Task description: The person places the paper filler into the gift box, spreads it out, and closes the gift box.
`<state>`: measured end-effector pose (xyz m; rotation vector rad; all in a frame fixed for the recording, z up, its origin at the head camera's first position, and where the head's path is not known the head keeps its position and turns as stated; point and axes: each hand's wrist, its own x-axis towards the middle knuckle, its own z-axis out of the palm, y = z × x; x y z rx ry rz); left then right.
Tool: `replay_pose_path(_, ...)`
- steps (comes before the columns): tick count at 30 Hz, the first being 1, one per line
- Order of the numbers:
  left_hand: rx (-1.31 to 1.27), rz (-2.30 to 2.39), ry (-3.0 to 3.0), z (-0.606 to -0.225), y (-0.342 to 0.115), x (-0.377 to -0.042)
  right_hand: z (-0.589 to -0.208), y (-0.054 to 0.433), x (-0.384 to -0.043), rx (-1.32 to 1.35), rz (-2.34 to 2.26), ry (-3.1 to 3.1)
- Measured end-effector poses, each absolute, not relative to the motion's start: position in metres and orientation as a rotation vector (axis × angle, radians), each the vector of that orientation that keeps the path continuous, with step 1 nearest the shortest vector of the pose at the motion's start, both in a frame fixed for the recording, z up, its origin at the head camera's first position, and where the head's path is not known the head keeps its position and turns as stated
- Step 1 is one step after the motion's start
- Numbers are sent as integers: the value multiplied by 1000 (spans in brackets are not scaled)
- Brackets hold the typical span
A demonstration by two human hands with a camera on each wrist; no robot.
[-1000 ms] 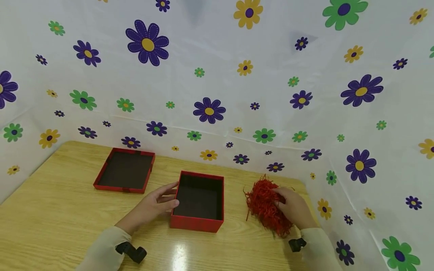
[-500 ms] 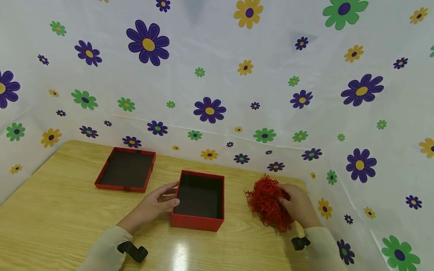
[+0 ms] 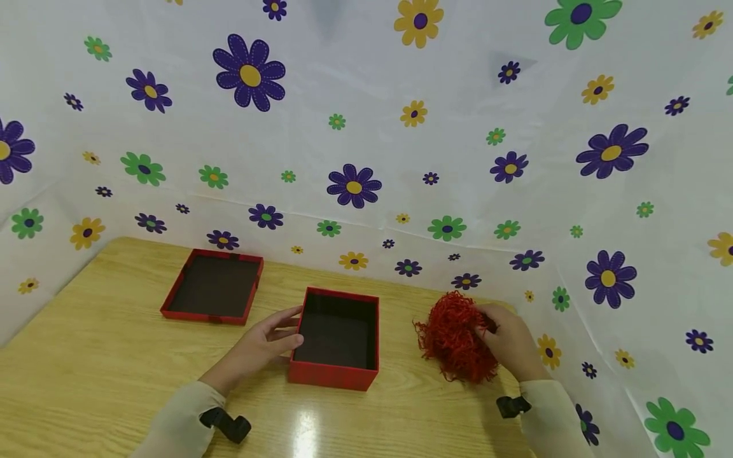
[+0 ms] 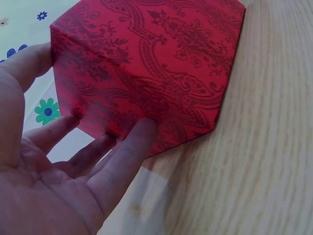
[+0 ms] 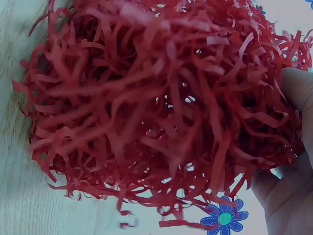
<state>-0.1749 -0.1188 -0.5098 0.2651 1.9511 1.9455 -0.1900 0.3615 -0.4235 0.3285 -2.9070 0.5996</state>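
Observation:
A red patterned box [image 3: 332, 376] with a black inside stands uncovered mid-table. My left hand [image 3: 269, 340] holds its left wall. The left wrist view shows the fingertips [image 4: 145, 128] against the box's outer side [image 4: 171, 54], with the thumb [image 4: 32, 63] at the rim. To the right, my right hand [image 3: 504, 334] grips a tangled bundle of red shredded paper [image 3: 455, 337] from its right side. The paper [image 5: 142, 107] fills most of the right wrist view, hiding part of the fingers.
A shallow red box lid [image 3: 214, 286] with a black inside lies hollow side up at the back left of the wooden table [image 3: 103, 356]. A white flower-printed sheet [image 3: 372, 83] hangs behind the table and along both sides.
My right hand has shifted slightly right along with the shredded paper, whose loose lower end has drawn up into a rounder bundle. The left hand and the box have stayed in place.

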Motion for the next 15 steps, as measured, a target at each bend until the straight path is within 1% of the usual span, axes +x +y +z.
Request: replay_pose_path(15,261,1958,1981,-514,-116,-175,-413,361,-192,367,580,-2878)
